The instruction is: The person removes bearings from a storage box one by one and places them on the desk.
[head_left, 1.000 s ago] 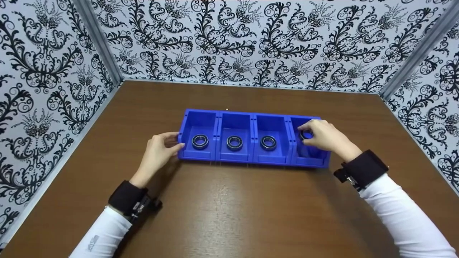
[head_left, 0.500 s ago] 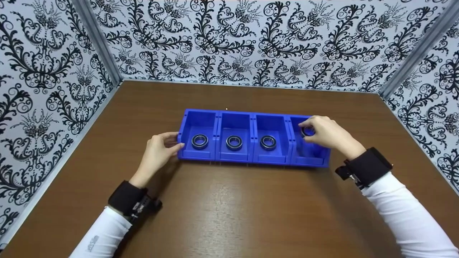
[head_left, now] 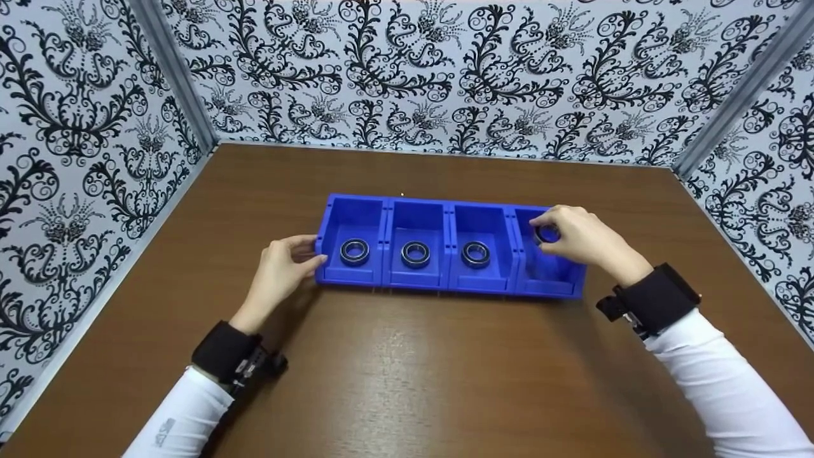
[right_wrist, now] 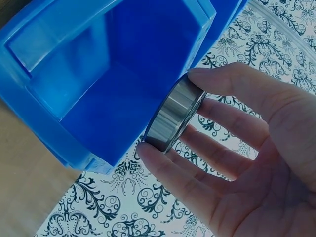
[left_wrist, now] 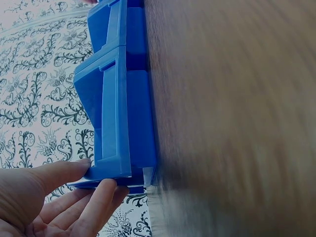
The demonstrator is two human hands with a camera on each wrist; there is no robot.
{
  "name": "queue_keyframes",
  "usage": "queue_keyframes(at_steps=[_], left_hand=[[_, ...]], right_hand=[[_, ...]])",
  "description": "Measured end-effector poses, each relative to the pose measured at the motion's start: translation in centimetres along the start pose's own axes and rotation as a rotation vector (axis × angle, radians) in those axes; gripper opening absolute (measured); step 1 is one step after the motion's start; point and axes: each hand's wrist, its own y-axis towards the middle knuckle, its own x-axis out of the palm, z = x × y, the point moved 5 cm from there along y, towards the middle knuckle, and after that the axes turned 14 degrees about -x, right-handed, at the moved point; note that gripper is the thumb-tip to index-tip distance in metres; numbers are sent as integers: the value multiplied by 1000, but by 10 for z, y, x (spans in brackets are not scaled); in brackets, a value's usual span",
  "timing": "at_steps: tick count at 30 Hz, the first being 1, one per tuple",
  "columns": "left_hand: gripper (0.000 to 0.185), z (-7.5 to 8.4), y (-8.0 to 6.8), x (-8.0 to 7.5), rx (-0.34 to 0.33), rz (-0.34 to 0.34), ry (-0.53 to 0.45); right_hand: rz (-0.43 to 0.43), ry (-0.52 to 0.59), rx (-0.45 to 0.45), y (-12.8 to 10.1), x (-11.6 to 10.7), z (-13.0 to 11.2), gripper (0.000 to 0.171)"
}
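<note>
A row of joined blue plastic bins (head_left: 416, 214) stands on the table. One ball bearing lies flat in each of the three left compartments: the leftmost bearing (head_left: 354, 252), the second bearing (head_left: 415, 254) and the third bearing (head_left: 475, 254). My right hand (head_left: 582, 235) pinches another bearing (right_wrist: 175, 113) between thumb and fingertip, over the rightmost compartment. In the right wrist view that bearing is tilted, its steel outer face showing. My left hand (head_left: 283, 270) grips the left end wall of the row, thumb (left_wrist: 74, 170) on the rim and fingers outside it.
The brown wooden table (head_left: 394, 369) spreads in front of and around the bins. Patterned wall panels (head_left: 420, 76) stand behind and at both sides, joined by grey corner posts (head_left: 175, 76).
My right hand has risen slightly and shifted a little right and back with the bearing, then nearly stopped. The left hand and the bins have not moved.
</note>
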Motion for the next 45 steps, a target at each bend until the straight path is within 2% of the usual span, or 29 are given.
queue_keyframes(at_steps=[37, 45], left_hand=[[42, 1, -1, 0, -1, -5, 11], [43, 0, -1, 0, -22, -24, -35]], right_hand=[[19, -13, -19, -23, -16, -23, 44], [24, -7, -31, -29, -17, -28, 43]])
